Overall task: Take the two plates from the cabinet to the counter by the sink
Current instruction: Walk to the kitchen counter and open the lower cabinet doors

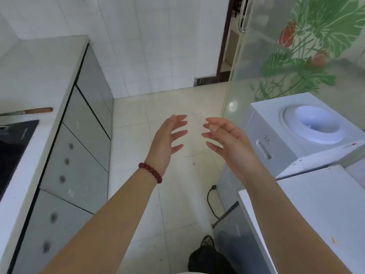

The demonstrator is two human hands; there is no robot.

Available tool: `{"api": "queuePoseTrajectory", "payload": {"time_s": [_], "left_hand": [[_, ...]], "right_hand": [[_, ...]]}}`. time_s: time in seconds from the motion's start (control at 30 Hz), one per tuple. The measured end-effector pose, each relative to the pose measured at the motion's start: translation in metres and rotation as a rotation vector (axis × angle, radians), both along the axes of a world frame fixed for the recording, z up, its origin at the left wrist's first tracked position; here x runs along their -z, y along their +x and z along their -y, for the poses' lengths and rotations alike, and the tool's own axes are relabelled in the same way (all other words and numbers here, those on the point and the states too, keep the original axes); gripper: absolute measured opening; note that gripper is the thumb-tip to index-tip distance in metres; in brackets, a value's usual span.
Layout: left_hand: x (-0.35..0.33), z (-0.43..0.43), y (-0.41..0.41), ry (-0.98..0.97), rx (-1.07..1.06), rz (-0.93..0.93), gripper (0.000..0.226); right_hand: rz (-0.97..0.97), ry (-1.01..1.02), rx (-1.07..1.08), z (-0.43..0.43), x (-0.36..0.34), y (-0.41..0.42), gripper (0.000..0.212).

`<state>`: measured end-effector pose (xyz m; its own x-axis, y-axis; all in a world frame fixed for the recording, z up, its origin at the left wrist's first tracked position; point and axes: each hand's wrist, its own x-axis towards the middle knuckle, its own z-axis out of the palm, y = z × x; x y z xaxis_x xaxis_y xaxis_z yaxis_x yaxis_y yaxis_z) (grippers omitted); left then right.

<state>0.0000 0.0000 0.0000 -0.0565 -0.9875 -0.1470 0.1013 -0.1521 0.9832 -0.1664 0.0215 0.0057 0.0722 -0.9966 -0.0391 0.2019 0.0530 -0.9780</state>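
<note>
Red beads: one bracelet [150,172] circles the wrist of the left hand [166,139].
Hidden or cut off: no plates can be seen anywhere, so their place cannot be told; the cabinet doors [79,155] under the desk [39,66] are all closed, and what lies behind them is not visible. The black cooktop [13,147] is cropped by the left edge. A wooden-handled utensil [29,111] on the desk has its working end out of view. A dark bag [207,258] on the floor is partly cut off at the bottom edge.
Left hand: raised over the tiled floor [167,107], palm turned inward, fingers spread and slightly curled, holding nothing.
Right hand [227,137]: raised beside the left, palm facing it, fingers spread and curled, likewise empty; the two hands are near each other but apart.
Counts: two hands, two bare forearms, one bracelet, one white water dispenser [304,133] at right, one white appliance top [316,214] just in front of it, one black power cord [211,202] on the floor.
Background: frosted glass door [296,46] with a green leaf and red flower pattern, standing behind the dispenser.
</note>
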Motion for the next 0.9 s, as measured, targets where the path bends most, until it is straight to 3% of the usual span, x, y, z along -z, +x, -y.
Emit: {"api": "queuePoseTrajectory", "payload": {"time_s": [0.9], "left_hand": [[0.028,0.240,-0.083,0.064,0.051,0.030,0.036]], "right_hand": [[0.105,0.123,0.061,0.234,0.039,-0.068,0.018]]}}
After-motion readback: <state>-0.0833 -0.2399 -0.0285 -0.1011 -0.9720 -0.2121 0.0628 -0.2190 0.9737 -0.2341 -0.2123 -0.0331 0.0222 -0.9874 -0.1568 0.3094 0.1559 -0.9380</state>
